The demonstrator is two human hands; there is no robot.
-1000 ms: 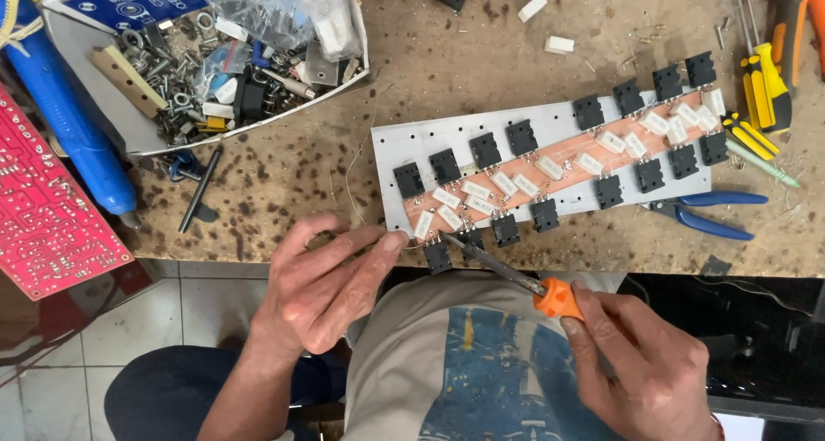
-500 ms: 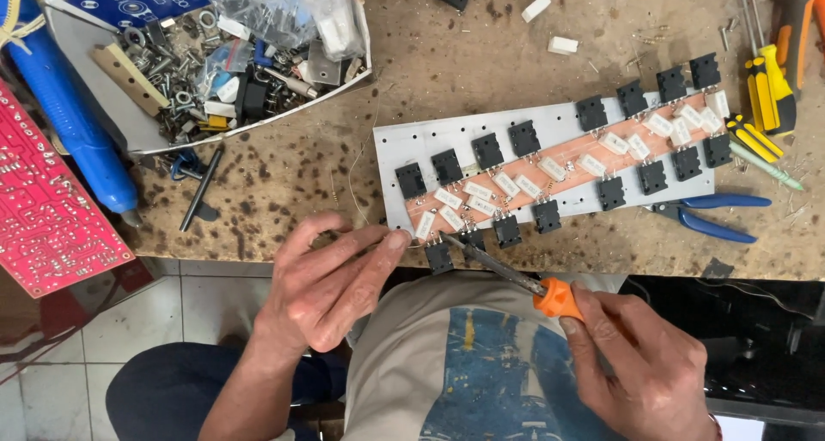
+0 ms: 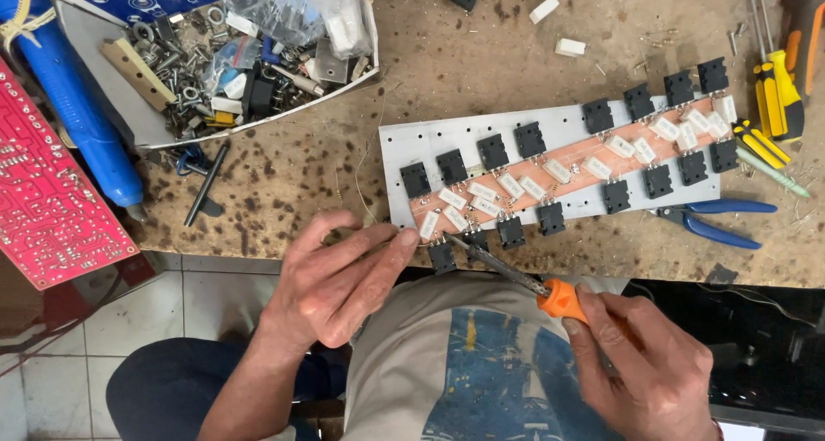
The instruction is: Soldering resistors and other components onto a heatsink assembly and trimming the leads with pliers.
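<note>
Scarred, burn-spotted wood makes up the workbench (image 3: 284, 174), seen from above with tiled floor at seven o'clock.

At five o'clock the right hand (image 3: 640, 368) is curled tight around the orange handle of a soldering iron (image 3: 563, 301), wrist low, knuckles toward the bench. Its thin metal shaft slants up toward ten o'clock, and the tip sits at the near corner of the long grey plate (image 3: 400, 149). At the picture's centre the left hand (image 3: 339, 278) comes in palm down, fingers stretched flat and pressed together, their tips at that same corner; whether they pinch anything I cannot tell.

Along the plate runs a copper-coloured strip (image 3: 563, 162), flanked by two rows of black square parts (image 3: 530, 138) with small white blocks (image 3: 481, 192) between them.

Blue-handled pliers (image 3: 718, 220) lie at three o'clock just beside the plate, yellow-and-black screwdrivers (image 3: 778, 93) at two o'clock.

At eleven o'clock an open cardboard box (image 3: 103, 88) holds washers, screws, small black parts and a crumpled clear bag (image 3: 292, 7). Left of it lie a blue tube (image 3: 82, 114) and a red circuit board (image 3: 47, 200).
</note>
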